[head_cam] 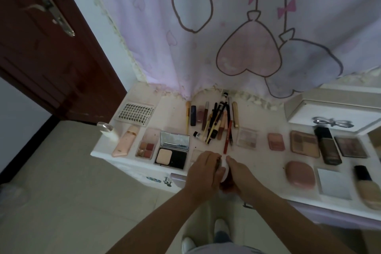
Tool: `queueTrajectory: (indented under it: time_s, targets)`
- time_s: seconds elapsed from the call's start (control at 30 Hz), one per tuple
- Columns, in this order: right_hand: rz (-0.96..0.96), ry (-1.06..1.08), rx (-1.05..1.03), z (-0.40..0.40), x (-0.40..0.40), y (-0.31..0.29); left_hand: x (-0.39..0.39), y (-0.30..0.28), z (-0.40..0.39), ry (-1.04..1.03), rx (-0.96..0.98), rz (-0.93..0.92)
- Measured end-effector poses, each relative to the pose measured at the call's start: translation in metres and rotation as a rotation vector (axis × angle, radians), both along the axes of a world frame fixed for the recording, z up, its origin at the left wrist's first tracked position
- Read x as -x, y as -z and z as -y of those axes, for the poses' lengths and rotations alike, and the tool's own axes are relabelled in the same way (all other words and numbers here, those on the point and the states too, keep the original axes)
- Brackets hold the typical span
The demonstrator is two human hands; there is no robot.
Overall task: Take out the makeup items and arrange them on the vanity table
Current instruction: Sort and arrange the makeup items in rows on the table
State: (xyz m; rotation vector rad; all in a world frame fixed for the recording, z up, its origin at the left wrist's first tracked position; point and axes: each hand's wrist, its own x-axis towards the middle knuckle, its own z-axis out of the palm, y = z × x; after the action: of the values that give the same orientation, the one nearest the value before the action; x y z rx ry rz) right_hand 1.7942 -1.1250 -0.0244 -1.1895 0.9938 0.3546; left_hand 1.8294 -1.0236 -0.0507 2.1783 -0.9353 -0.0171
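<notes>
Both my hands meet at the front edge of the white vanity table (268, 194). My left hand (203, 173) and my right hand (240, 177) together grip a small white round item (224, 168), mostly hidden between them. Behind the hands lies a pile of pencils, brushes and tubes (216, 121). To the left sit an open powder compact (172, 151), a small blush palette (146, 147) and a pink tube (125, 141). To the right lie eyeshadow palettes (304, 143), a pink compact (300, 174) and foundation bottles (327, 145).
A lash tray (135, 113) lies at the back left. A white box with a bow (332, 117) stands at the back right. A pink printed curtain (226, 27) hangs behind the table. A dark red door (45, 47) is on the left. Drawer handles (167, 180) show below the table edge.
</notes>
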Motion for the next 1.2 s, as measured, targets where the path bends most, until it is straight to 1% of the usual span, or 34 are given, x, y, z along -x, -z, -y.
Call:
queueTrajectory:
  time_s: [0.07,0.13,0.27,0.3,0.37,0.47,0.5,0.57,0.67,0.7,0.8,0.9,0.97,1.03,1.1,1.2]
  targets:
    - [-0.016,-0.107,0.108,-0.005,0.002,0.0,0.001,-0.001,-0.002,-0.01,0.037,0.01]
    - [-0.031,-0.181,0.169,-0.011,0.002,0.002,0.002,0.001,-0.005,-0.027,0.115,-0.002]
    - [0.035,-0.238,0.245,-0.02,0.001,0.009,0.005,0.008,-0.011,-0.067,0.177,-0.028]
    - [0.072,-0.264,0.295,-0.021,0.001,0.011,0.005,0.01,-0.011,-0.089,0.177,-0.051]
    - [0.143,-0.321,0.38,-0.022,0.001,0.013,0.008,0.01,-0.011,-0.121,0.187,-0.158]
    - [0.217,-0.412,0.424,-0.022,0.001,0.01,0.008,0.013,-0.013,-0.197,0.142,-0.291]
    - [0.241,-0.456,0.461,-0.022,0.001,0.01,0.006,0.013,-0.012,-0.229,0.135,-0.361]
    - [0.299,-0.57,0.578,-0.019,0.0,0.01,0.002,0.013,-0.007,-0.323,0.165,-0.564]
    - [0.37,-0.664,0.734,-0.013,0.002,0.016,-0.004,0.016,-0.001,-0.546,0.234,-0.974]
    - [0.383,-0.672,0.752,-0.01,0.004,0.018,-0.005,0.018,-0.001,-0.607,0.261,-1.074]
    - [0.4,-0.624,0.751,0.003,0.01,0.025,-0.009,0.02,-0.001,-0.598,0.276,-1.236]
    - [0.388,-0.512,0.757,0.022,0.013,0.032,-0.014,0.019,-0.004,-0.613,0.365,-1.465]
    - [0.372,-0.436,0.734,0.034,0.016,0.038,-0.016,0.02,-0.006,-0.631,0.367,-1.557]
    - [0.346,-0.44,0.72,0.041,0.02,0.046,-0.017,0.024,-0.007,-0.686,0.393,-1.656]
    - [0.331,-0.419,0.686,0.045,0.022,0.055,-0.019,0.029,-0.004,-0.74,0.408,-1.712]
    - [0.282,-0.36,0.646,0.053,0.019,0.065,-0.025,0.037,0.005,-0.764,0.415,-1.728]
